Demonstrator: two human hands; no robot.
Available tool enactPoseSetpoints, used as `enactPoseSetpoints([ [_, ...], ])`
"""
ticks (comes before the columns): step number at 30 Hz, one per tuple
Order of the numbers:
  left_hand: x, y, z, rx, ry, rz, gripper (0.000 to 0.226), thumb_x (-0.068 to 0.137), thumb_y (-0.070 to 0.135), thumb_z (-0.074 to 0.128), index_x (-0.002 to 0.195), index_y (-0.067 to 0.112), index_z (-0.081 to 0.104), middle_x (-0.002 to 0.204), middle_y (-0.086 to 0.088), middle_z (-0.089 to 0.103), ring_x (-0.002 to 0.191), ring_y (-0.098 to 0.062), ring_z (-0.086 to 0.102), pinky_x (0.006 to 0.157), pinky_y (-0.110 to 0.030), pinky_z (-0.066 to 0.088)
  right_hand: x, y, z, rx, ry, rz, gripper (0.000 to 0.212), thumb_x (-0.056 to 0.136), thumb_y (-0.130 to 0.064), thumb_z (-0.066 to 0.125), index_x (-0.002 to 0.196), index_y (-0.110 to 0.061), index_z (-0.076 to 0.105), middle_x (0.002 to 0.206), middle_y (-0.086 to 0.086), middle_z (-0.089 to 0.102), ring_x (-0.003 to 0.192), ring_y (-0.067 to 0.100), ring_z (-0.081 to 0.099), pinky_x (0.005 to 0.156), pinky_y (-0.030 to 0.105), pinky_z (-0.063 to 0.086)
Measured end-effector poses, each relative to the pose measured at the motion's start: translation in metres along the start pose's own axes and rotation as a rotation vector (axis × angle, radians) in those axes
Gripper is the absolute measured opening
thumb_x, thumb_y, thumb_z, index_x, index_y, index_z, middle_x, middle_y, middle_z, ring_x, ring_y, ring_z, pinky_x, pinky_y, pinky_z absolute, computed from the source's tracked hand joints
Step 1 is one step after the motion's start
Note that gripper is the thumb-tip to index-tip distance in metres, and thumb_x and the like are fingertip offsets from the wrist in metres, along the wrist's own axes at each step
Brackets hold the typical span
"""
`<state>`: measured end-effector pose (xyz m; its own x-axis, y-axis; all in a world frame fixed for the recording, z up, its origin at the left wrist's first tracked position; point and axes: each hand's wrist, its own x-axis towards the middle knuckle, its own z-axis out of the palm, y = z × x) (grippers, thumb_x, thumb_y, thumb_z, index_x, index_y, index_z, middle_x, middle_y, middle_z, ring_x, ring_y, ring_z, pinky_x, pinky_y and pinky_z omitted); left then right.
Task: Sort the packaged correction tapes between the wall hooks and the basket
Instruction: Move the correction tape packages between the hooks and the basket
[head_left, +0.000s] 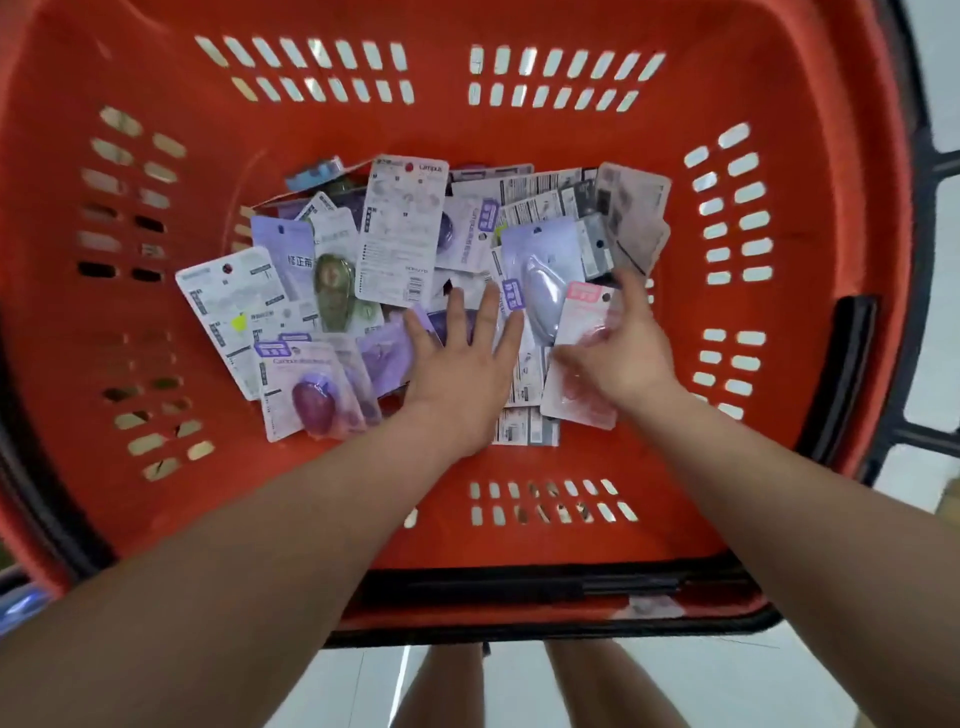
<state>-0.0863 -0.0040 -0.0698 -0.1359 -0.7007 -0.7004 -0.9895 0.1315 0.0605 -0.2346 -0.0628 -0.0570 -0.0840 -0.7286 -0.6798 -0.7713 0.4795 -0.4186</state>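
A shop; red shopping basket (519, 31); retail-carded correction tapes (400, 228)

The basket (519, 135) is open from above; its slotted walls close every side. The heap of packaged correction tapes (400, 228) covers the middle of its floor, leaving bare strips along the near and left walls. My left grip (457, 379) and right grip (623, 353) crowd the heap's near side. A black handle (519, 592) lies along the near rim, folded down, I think.

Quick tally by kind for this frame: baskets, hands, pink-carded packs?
red basket: 1
hands: 2 (left hand, right hand)
pink pack: 1
Total: 4; the other packs overlap too much to count.
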Motion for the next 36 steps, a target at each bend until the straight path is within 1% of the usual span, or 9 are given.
enactPoseSetpoints([
  [6,-0.002,-0.011,-0.009,-0.092,0.075,-0.073,0.086,0.090,0.026,0.057,0.155,0.012,0.002,0.164,-0.017,0.001,0.149,-0.038,0.012,0.112,-0.066,0.022,-0.012,-0.020,-0.032,0.136,0.075,-0.109,0.078,0.083,-0.011,0.078,0.148,-0.027,0.039,0.115,-0.020,0.052,0.096,0.001,0.054,0.081,0.010,0.041],
  [10,-0.007,-0.031,-0.030,-0.441,0.195,-0.074,0.054,0.086,0.003,0.054,0.138,0.011,0.042,0.127,-0.014,0.056,0.114,-0.034,0.056,0.087,-0.045,0.048,-0.016,-0.033,-0.055,0.188,0.099,-0.223,0.059,0.095,0.002,0.055,0.142,-0.032,0.043,0.118,-0.024,0.055,0.094,0.018,0.065,0.088,0.033,0.056],
  [14,-0.029,-0.056,-0.058,-1.026,0.217,-0.209,0.034,0.092,0.005,0.055,0.124,0.017,0.054,0.086,0.008,0.060,0.066,-0.009,0.059,0.049,-0.019,0.042,-0.017,-0.038,-0.064,0.192,0.076,-0.191,0.033,0.096,0.003,0.050,0.099,-0.025,0.066,0.095,-0.019,0.060,0.085,0.015,0.063,0.085,0.030,0.054],
  [16,-0.043,-0.068,-0.071,-1.291,0.260,-0.225,0.026,0.090,0.004,0.061,0.106,0.023,0.059,0.088,0.016,0.064,0.069,0.001,0.063,0.054,-0.012,0.049,-0.020,-0.042,-0.058,0.281,0.026,-0.125,0.036,0.098,-0.001,0.051,0.082,-0.027,0.069,0.091,-0.005,0.067,0.077,0.003,0.065,0.080,0.028,0.050],
  [18,-0.053,-0.072,-0.085,-1.503,0.327,-0.223,0.024,0.082,0.003,0.067,0.097,0.022,0.066,0.090,0.009,0.074,0.081,-0.006,0.071,0.076,-0.028,0.060,-0.025,-0.050,-0.048,0.410,-0.050,-0.084,0.034,0.099,-0.005,0.053,0.082,-0.028,0.071,0.101,0.002,0.071,0.091,0.009,0.067,0.084,0.032,0.053],
  [21,-0.059,-0.070,-0.099,-1.830,0.386,-0.175,0.034,0.080,-0.011,0.062,0.092,0.020,0.071,0.091,0.000,0.077,0.087,-0.022,0.074,0.079,-0.044,0.059,-0.030,-0.061,-0.037,0.576,-0.189,-0.060,0.021,0.095,-0.032,0.061,0.090,-0.024,0.079,0.103,0.001,0.075,0.110,0.027,0.066,0.102,0.053,0.049],
  [26,-0.063,-0.060,-0.113,-2.182,0.420,-0.117,0.038,0.080,-0.019,0.054,0.101,0.010,0.066,0.095,-0.008,0.075,0.089,-0.028,0.073,0.072,-0.045,0.060,-0.031,-0.067,-0.043,0.643,-0.467,-0.107,0.065,0.074,-0.080,0.057,0.100,-0.024,0.079,0.109,0.002,0.075,0.110,0.024,0.068,0.105,0.051,0.046],
  [31,-0.056,-0.046,-0.096,-2.272,0.496,-0.350,0.044,0.071,-0.010,0.061,0.115,-0.002,0.061,0.108,-0.020,0.070,0.097,-0.036,0.070,0.081,-0.054,0.057,-0.046,-0.068,-0.054,0.374,-0.889,-0.165,0.040,0.072,-0.021,0.078,0.112,-0.019,0.072,0.104,-0.001,0.077,0.092,0.020,0.074,0.076,0.027,0.059],
  [36,-0.071,-0.054,-0.095,-2.136,0.588,-0.441,0.028,0.086,-0.012,0.060,0.096,0.013,0.068,0.088,0.000,0.075,0.086,-0.022,0.073,0.079,-0.045,0.059,-0.051,-0.045,-0.044,0.449,-0.646,-0.005,0.033,0.086,-0.010,0.072,0.117,-0.018,0.068,0.098,0.002,0.078,0.082,0.026,0.076,0.065,0.036,0.062],
])
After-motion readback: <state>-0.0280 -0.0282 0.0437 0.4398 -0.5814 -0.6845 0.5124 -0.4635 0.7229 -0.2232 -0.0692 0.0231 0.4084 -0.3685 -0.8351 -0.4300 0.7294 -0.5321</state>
